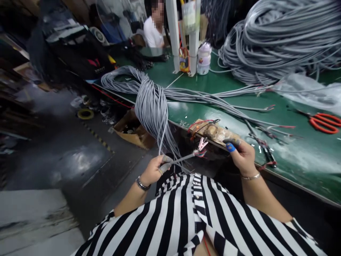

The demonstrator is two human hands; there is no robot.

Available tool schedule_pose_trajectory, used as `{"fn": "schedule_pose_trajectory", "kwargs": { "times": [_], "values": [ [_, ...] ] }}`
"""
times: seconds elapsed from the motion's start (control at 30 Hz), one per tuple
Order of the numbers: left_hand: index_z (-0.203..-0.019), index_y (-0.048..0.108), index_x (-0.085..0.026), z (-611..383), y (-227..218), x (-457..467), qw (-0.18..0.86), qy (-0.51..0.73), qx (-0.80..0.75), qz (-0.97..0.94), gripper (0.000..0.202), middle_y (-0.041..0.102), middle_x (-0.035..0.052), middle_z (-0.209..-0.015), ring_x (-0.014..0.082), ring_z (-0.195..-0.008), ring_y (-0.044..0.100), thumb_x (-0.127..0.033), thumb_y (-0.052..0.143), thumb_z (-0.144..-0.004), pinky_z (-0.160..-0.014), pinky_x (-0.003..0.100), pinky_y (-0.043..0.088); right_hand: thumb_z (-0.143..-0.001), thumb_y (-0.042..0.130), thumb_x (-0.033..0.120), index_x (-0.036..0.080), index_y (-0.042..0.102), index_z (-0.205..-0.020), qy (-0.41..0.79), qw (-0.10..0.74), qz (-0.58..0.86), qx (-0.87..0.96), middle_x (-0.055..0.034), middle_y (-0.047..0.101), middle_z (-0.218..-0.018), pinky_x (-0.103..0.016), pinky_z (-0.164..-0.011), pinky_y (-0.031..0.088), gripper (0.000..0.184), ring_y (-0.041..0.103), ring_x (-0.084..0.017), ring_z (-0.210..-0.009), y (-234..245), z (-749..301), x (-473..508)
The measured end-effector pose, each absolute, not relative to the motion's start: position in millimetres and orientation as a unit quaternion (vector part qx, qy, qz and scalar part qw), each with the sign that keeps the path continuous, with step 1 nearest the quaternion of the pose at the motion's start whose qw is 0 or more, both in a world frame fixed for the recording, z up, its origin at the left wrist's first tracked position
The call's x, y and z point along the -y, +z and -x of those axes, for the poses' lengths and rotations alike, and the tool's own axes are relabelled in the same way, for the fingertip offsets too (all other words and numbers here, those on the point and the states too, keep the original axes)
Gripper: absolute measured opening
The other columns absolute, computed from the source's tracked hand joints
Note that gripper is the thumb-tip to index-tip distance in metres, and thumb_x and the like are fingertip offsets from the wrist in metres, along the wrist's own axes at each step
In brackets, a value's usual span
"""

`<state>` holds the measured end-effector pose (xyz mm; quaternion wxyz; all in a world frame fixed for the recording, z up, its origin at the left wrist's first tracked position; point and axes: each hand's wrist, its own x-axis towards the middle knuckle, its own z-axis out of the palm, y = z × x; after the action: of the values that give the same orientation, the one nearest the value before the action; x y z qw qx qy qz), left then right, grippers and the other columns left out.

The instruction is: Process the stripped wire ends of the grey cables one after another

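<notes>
My left hand [156, 169], with grey covers on its fingertips, pinches a grey cable [183, 158]. The cable's stripped end points right and fans out into thin coloured wires [199, 153], with pale pinkish strips [203, 143] standing up from it. My right hand [243, 156] is at the bench edge, blue tape around its thumb and a dark cover on a finger. Its thumb and finger are closed together at the end of a stained board [220, 135] bearing brownish lumps; what they grip, if anything, is too small to make out.
A grey cable bundle [151, 101] hangs over the edge of the green bench [183, 80]. Orange-handled scissors [323, 122] and pliers [268, 153] lie to the right. A large cable coil [282, 39] is behind. A carton [135, 131] stands below; a person [153, 28] sits opposite.
</notes>
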<state>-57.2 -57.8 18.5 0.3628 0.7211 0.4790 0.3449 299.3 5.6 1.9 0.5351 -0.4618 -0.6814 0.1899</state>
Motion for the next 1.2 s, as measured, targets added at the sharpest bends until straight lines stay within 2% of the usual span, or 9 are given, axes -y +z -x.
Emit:
{"fn": "schedule_pose_trajectory", "kwargs": {
  "times": [0.1, 0.2, 0.33, 0.4, 0.47, 0.57, 0.77, 1.0, 1.2],
  "values": [
    [-0.086, 0.064, -0.014, 57, 8, 56, 0.370, 0.366, -0.504, -0.689, 0.021, 0.066, 0.0024, -0.068, 0.0114, -0.063, 0.061, -0.034, 0.058, -0.089, -0.065, 0.023, 0.050, -0.088, 0.061, 0.040, 0.020, 0.072, -0.092, 0.281, 0.555, 0.458, 0.635, -0.0047, 0.070, -0.078, -0.032, -0.069, 0.053, 0.023, 0.065, -0.019, -0.073, 0, -285, 2],
    [-0.087, 0.064, -0.014, 52, 3, 50, 0.394, 0.365, -0.501, -0.679, 0.022, 0.066, 0.0020, -0.068, 0.0108, -0.061, 0.060, -0.035, 0.060, -0.088, -0.064, 0.022, 0.050, -0.088, 0.060, 0.047, 0.020, 0.068, -0.106, 0.367, 0.553, 0.432, 0.610, -0.0062, 0.070, -0.084, -0.029, -0.060, 0.051, 0.034, 0.061, -0.016, -0.064, 3, -268, 17],
    [-0.089, 0.062, -0.013, 44, -3, 46, 0.425, 0.348, -0.474, -0.688, 0.024, 0.066, 0.0025, -0.068, 0.0111, -0.060, 0.060, -0.037, 0.060, -0.088, -0.062, 0.022, 0.049, -0.087, 0.064, 0.043, 0.020, 0.055, -0.132, 0.408, 0.476, 0.420, 0.656, -0.0057, 0.068, -0.088, -0.025, -0.049, 0.044, 0.051, 0.048, -0.009, -0.050, 18, -252, 31],
    [-0.088, 0.062, -0.013, 44, -4, 44, 0.432, 0.324, -0.448, -0.712, 0.023, 0.065, 0.0028, -0.068, 0.0113, -0.061, 0.060, -0.035, 0.057, -0.089, -0.063, 0.022, 0.048, -0.086, 0.066, 0.040, 0.020, 0.053, -0.135, 0.391, 0.439, 0.416, 0.694, -0.0047, 0.068, -0.085, -0.025, -0.050, 0.046, 0.055, 0.051, -0.010, -0.052, 28, -246, 32],
    [-0.086, 0.062, -0.013, 45, -3, 41, 0.430, 0.294, -0.422, -0.742, 0.022, 0.065, 0.0033, -0.069, 0.0115, -0.062, 0.060, -0.034, 0.055, -0.090, -0.063, 0.022, 0.048, -0.085, 0.067, 0.036, 0.019, 0.057, -0.131, 0.355, 0.423, 0.385, 0.740, -0.0077, 0.069, -0.097, -0.028, -0.064, 0.053, 0.050, 0.063, -0.016, -0.071, 35, -241, 30],
    [-0.082, 0.062, -0.013, 45, 4, 36, 0.418, 0.257, -0.406, -0.770, 0.022, 0.065, 0.0036, -0.071, 0.0120, -0.065, 0.059, -0.032, 0.055, -0.091, -0.064, 0.022, 0.046, -0.090, 0.060, 0.027, 0.018, 0.066, -0.111, 0.331, 0.416, 0.307, 0.789, -0.0094, 0.070, -0.106, -0.030, -0.082, 0.054, 0.024, 0.067, -0.019, -0.092, 37, -232, 26],
    [-0.093, 0.060, -0.014, 18, 22, 40, 0.551, 0.252, -0.367, -0.706, 0.030, 0.066, 0.0030, -0.074, 0.0114, -0.064, 0.061, -0.043, 0.061, -0.088, -0.061, 0.021, 0.048, -0.089, 0.054, 0.015, 0.018, 0.065, -0.097, 0.313, 0.375, 0.257, 0.834, -0.0089, 0.070, -0.099, -0.026, -0.073, 0.054, 0.014, 0.067, -0.015, -0.083, 27, -218, 26],
    [-0.078, 0.058, -0.013, -10, 5, 44, 0.688, 0.404, -0.346, -0.494, 0.042, 0.051, -0.0050, -0.051, 0.0022, -0.035, 0.033, -0.054, 0.069, -0.079, -0.037, 0.016, 0.022, -0.088, 0.056, 0.016, 0.018, 0.065, -0.097, 0.303, 0.376, 0.259, 0.837, -0.0091, 0.069, -0.101, -0.026, -0.075, 0.054, 0.013, 0.067, -0.015, -0.086, 23, -231, 24],
    [-0.078, 0.063, -0.014, -2, 5, 36, 0.715, 0.552, -0.266, -0.336, 0.031, 0.044, -0.0082, -0.042, 0.0029, -0.034, 0.034, -0.043, 0.076, -0.077, -0.048, 0.019, 0.037, -0.092, 0.054, 0.027, 0.018, 0.068, -0.091, 0.360, 0.367, 0.359, 0.779, -0.0082, 0.071, -0.091, -0.028, -0.074, 0.054, 0.017, 0.067, -0.017, -0.080, 14, -248, 33]
  ]
}}
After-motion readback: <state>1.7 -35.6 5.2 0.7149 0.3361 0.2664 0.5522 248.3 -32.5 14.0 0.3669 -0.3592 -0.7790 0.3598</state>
